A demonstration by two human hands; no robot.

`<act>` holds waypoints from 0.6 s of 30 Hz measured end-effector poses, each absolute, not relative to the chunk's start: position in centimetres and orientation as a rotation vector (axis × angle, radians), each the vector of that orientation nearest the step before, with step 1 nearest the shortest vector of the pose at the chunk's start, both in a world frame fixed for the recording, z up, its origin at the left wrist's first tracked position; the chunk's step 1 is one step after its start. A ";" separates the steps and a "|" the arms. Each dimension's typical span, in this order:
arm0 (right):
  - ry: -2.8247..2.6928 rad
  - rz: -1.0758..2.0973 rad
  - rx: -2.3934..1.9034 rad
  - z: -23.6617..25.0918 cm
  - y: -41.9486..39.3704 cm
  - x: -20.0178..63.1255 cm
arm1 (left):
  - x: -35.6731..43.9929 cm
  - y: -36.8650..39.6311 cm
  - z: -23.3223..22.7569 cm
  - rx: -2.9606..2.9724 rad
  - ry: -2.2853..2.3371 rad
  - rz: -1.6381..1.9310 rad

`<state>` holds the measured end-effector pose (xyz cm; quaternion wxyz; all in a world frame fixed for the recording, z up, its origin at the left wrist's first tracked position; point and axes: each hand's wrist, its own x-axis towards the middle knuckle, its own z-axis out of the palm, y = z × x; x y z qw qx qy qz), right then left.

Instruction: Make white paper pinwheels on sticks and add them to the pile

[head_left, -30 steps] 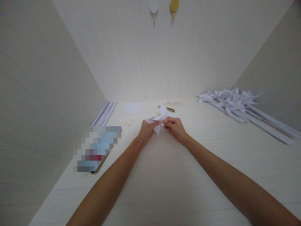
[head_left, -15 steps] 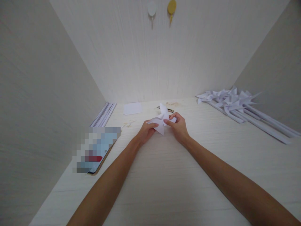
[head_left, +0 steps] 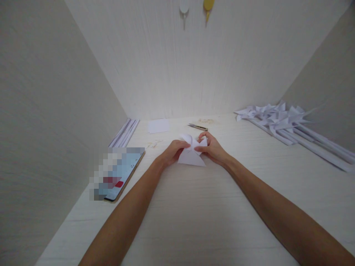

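Folded white paper at mid-surface, lying on the pale surface, pinched from both sides. Left hand at its left edge, fingers pressed together on a flap. Right hand at its right edge, fingers pinching near the centre fold. Behind the hands, near the back wall: small metal tool, flat white sheet, some thin pale scraps. Far left: stack of white strips along the side wall, and nearer, a blurred flat item. Far right, well apart: heap of paper pinwheels on long white sticks. High on the back wall: two hooks, white and yellow.
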<state>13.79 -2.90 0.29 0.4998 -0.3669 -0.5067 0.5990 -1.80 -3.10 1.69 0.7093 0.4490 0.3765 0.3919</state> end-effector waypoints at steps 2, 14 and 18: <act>-1.264 1.487 -0.885 0.4 -2.9 14.0 | -1.7 -3.2 1.6 1.083 0.893 0.855; -1.211 1.493 -0.865 0.5 -3.1 13.9 | -1.0 -3.1 1.3 1.076 1.045 0.893; -1.068 1.409 -0.852 0.5 -2.9 13.6 | -0.5 -2.9 1.1 0.944 1.021 1.082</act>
